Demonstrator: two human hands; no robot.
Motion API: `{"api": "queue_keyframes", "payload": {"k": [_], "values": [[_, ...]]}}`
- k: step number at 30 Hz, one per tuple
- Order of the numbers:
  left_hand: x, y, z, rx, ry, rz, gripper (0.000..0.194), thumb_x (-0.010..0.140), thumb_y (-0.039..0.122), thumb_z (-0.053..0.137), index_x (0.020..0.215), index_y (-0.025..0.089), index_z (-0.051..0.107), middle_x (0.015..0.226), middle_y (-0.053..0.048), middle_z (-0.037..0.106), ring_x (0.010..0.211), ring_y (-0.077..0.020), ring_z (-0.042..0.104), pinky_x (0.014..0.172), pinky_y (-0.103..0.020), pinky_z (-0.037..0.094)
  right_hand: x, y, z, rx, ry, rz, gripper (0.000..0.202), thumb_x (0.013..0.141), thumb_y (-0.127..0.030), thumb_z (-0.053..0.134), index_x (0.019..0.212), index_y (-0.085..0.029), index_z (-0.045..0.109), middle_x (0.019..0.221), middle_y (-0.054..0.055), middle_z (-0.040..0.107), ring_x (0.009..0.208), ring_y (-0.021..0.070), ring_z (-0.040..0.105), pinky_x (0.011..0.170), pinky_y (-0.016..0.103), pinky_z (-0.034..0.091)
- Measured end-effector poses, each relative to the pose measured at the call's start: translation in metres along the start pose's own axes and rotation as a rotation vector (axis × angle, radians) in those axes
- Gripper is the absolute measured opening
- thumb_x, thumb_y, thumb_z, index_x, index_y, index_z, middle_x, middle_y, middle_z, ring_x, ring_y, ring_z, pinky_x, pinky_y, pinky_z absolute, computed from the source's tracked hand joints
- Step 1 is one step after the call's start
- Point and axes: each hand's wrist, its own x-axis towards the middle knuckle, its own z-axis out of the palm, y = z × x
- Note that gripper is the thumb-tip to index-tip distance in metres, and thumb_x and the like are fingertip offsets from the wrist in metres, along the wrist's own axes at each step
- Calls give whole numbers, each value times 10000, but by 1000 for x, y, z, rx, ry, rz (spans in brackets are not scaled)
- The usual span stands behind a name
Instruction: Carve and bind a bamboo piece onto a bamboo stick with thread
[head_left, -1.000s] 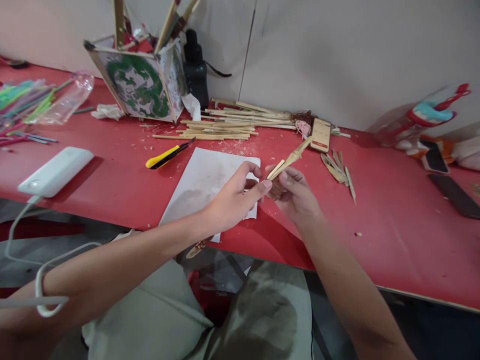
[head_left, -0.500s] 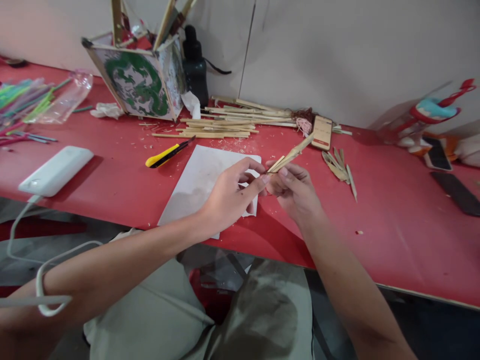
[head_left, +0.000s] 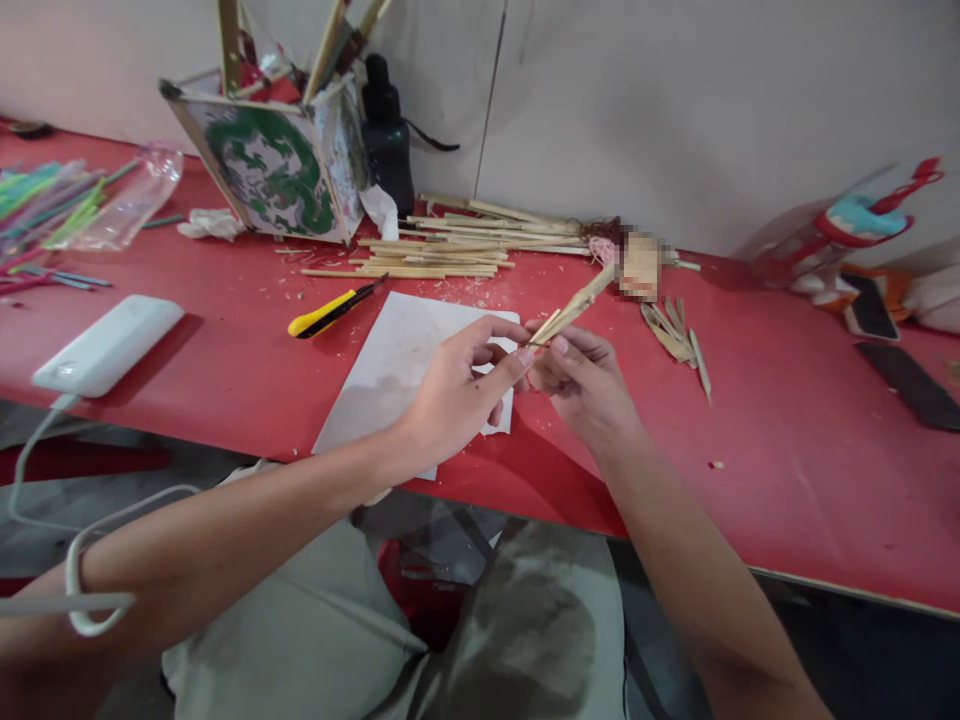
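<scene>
My right hand (head_left: pixel 589 385) is closed round a split bamboo piece (head_left: pixel 577 302) that slants up and to the right, with thin slivers at its lower end. At that lower end, the thumb and fingertips of my left hand (head_left: pixel 469 380) are pinched together. A thin dark strand crosses the bamboo there; whether my left fingers grip it or the bamboo, I cannot tell. Under my left hand lies a white sheet of paper (head_left: pixel 382 375). A yellow-handled craft knife (head_left: pixel 330 312) rests beyond the paper's left corner.
Bamboo sticks (head_left: pixel 442 258) are piled by the wall, near a dragon-painted holder (head_left: pixel 270 170) and a black bottle (head_left: pixel 388 140). A white power bank (head_left: pixel 109 345) with a cable sits left. Bamboo offcuts (head_left: pixel 679 335) and a dark phone (head_left: pixel 911 385) lie right on the red table (head_left: pixel 787 480).
Both hands and the bamboo stay nearly in place, with only tiny finger shifts. The whole view has slid slightly to the left.
</scene>
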Motion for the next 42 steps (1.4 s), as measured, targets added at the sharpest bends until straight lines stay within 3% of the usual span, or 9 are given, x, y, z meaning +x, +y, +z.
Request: {"api": "queue_keyframes", "payload": {"k": [7, 13, 20, 31, 35, 38, 42], "values": [[2, 5, 0, -214, 50, -75, 183, 966, 343, 656, 1078, 210, 599, 716, 50, 620, 405, -12, 422, 398, -180, 273, 1, 3, 0, 31, -27, 5, 176, 813, -457, 829, 924, -320, 839, 522, -88, 267, 495, 89, 198, 511, 289, 172], [1, 5, -1, -371, 10, -134, 220, 943, 365, 698, 1075, 221, 598, 770, 48, 624, 435, -7, 409, 414, -178, 230, 1, 4, 0, -23, -15, -17, 140, 827, -425, 827, 941, -349, 857, 515, -75, 380, 502, 86, 237, 513, 288, 203], [0, 13, 1, -488, -41, -243, 129, 996, 306, 614, 994, 180, 588, 785, 40, 578, 446, 5, 358, 420, -160, 202, 2, 11, -2, -63, 37, -22, 145, 807, -406, 856, 938, -345, 862, 550, -58, 498, 491, 71, 286, 493, 281, 207], [1, 6, -3, -633, -122, -344, 137, 990, 268, 611, 930, 177, 528, 775, 58, 500, 444, 14, 285, 402, -124, 182, 2, 12, -1, -176, 132, -106, 249, 780, -434, 876, 988, -300, 851, 544, -68, 474, 498, 72, 277, 491, 267, 215], [1, 6, -4, -619, -130, -337, 162, 985, 260, 603, 887, 177, 504, 758, 59, 477, 445, 10, 270, 403, -130, 173, 2, 11, 1, -265, 132, -69, 205, 798, -439, 854, 915, -270, 846, 591, -45, 580, 537, 93, 453, 522, 262, 377], [1, 6, -4, -603, -123, -338, 169, 977, 277, 612, 883, 184, 508, 734, 63, 460, 439, 5, 247, 402, -136, 157, 3, 12, 1, -300, 108, -75, 187, 813, -420, 843, 936, -279, 842, 811, 2, 754, 749, 147, 656, 730, 314, 539], [1, 5, -3, -581, -86, -366, 172, 964, 290, 632, 894, 199, 504, 716, 64, 468, 432, 0, 251, 403, -139, 151, 4, 12, -1, -338, 166, -205, 224, 775, -403, 874, 962, -290, 827, 994, 20, 795, 922, 189, 711, 876, 365, 570]]}}
